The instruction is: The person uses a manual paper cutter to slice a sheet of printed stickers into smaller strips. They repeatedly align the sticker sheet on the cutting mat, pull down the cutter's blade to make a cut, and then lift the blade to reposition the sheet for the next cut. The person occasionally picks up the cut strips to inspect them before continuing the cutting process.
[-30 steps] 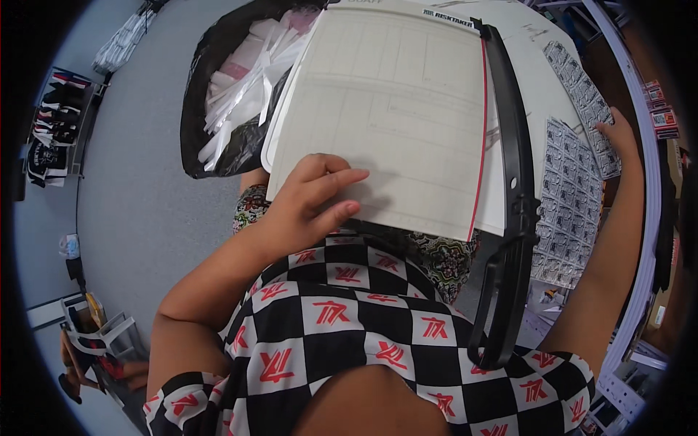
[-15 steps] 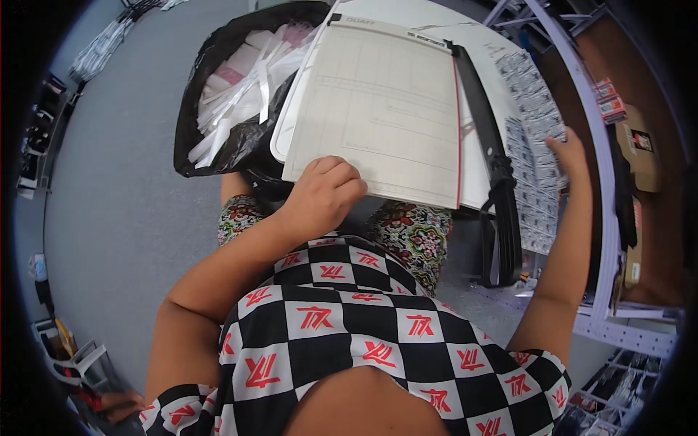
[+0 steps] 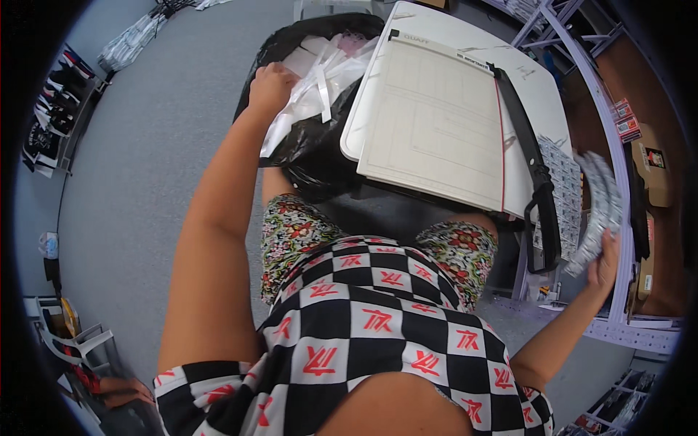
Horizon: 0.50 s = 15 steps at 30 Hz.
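Observation:
My left hand (image 3: 271, 89) is over the left side of a black bin bag (image 3: 313, 156), its fingers curled down at the white paper scraps (image 3: 320, 80) inside. Whatever those fingers hold, if anything, is hidden. At the right, my right hand (image 3: 603, 263) grips the lower end of a long, bent strip of small grey-and-white printed pieces (image 3: 602, 203), blurred by motion. The strip hangs beside the table, apart from the paper cutter (image 3: 436, 123). The cutter's black blade arm (image 3: 525, 138) lies down along its right edge.
The cutter stands on a white marbled table (image 3: 542, 87). More printed sheets (image 3: 558, 182) lie right of the blade arm. A lilac metal rack (image 3: 611, 131) with cardboard boxes (image 3: 651, 171) runs along the right. At lower left are a white chair (image 3: 87, 341) and another person's arm (image 3: 123, 389).
My left hand has left the cutter's front edge and reached up to the bag. My right hand has drawn the printed strip rightward and toward me, off the other sheets. The view has shifted left.

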Tool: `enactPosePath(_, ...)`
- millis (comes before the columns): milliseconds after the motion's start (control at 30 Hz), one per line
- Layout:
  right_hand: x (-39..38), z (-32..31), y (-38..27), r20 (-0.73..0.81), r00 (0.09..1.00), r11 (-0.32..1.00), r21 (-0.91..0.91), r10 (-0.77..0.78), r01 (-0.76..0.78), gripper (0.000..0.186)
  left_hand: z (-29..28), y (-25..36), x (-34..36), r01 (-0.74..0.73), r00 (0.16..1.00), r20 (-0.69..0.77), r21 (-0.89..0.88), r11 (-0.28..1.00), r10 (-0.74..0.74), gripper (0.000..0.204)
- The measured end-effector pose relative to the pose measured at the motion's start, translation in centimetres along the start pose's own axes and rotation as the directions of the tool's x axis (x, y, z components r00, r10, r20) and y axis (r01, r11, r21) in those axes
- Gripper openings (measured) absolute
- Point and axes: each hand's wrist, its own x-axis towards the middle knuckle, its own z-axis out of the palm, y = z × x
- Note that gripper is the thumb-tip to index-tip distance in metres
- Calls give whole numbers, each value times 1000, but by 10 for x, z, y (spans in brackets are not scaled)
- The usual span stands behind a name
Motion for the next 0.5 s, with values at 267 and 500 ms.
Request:
enactPosePath(267,-59,73,-80,154,937,926,271,-312,264,52,8,-31,0,425,879,261,-46,904,-400,33)
enactPosePath(500,-93,207,-72,3,926,922,84,-379,377,65,-3,29,-89,183,865,481,-33,983,-145,46)
